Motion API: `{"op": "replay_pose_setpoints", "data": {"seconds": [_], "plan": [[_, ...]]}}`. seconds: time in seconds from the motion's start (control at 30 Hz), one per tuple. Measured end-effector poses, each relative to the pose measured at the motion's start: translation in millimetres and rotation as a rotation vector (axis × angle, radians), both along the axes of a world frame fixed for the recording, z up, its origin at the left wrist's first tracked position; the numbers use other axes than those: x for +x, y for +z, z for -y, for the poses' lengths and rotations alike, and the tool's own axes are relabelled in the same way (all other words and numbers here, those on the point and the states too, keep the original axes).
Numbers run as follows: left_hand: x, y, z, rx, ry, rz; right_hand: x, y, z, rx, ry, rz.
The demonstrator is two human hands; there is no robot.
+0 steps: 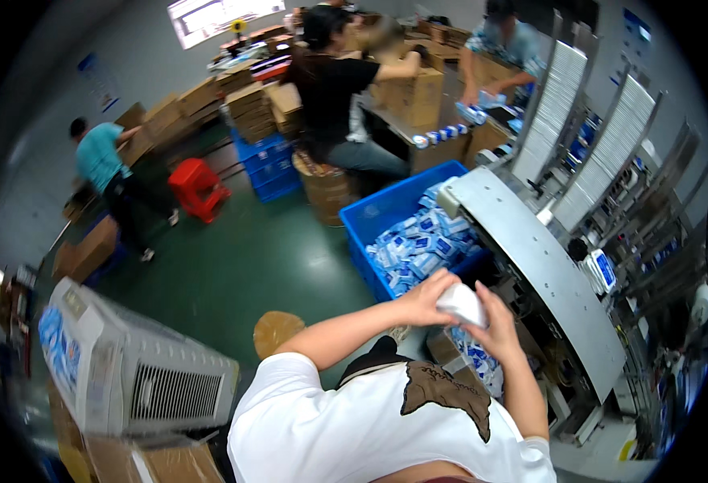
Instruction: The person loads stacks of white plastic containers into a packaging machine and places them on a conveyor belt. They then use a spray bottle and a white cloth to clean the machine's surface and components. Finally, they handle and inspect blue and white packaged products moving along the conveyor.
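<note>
White short-sleeved shirt (pixel 314 423), brown star-shaped patch (pixel 446 398) edged in black

A red stool (pixel 196 187) stands on green floor (pixel 209 282) beyond a grey air cooler (pixel 133 366).

left hand (pixel 427 299) curled inward | right hand (pixel 496 327) facing it | apparently curled

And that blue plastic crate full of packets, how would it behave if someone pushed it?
The blue plastic crate would probably feel heavy, since many blue-and-white packets are heaped inside. Its moulded walls look stiff, so it should keep its shape.
</note>
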State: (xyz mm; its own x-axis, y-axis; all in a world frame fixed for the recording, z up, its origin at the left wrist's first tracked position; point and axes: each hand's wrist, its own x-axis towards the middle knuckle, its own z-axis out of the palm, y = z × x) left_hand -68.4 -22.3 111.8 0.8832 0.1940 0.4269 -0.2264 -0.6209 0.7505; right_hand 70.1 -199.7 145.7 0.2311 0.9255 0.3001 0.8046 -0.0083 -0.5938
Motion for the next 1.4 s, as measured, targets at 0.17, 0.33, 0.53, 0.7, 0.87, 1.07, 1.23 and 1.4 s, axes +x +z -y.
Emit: {"op": "replay_pose_setpoints", "data": {"seconds": [0.17, 0.33, 0.53, 0.7, 0.87, 1.07, 1.23, 1.4], "plan": [[135, 3, -69, -0.242, -0.072, 0.110, 94, 1, -56, 0.281, -0.338, -0.470], [246, -4, -129, 0.118, -0.230, 0.141, 172, -20, -97, 0.337, -0.520, -0.270], [298, -17, -157, -0.099, -0.315, -0.168, 198, -25, -120, 0.178, -0.670, -0.335], [298, 12, -155, -1.356, -0.454, -0.502, 201, 12, -130, -0.120, -0.434, 1.263], [287, 35, -169, -1.725, -0.695, -0.370, 263, 89, -178, -0.172, -0.346, 0.839], [282, 1, -190, -0.474, -0.218, 0.012, 350, 345, -272, 0.666, -0.497, 1.122], [275, -20, -202, -0.272, -0.207, 0.050, 385, 428, -332, 0.222, -1.018, 1.126], [272, -16, -210, -0.207, -0.250, 0.018, 394, 408, -339, 0.233, -1.094, 1.378]]}}
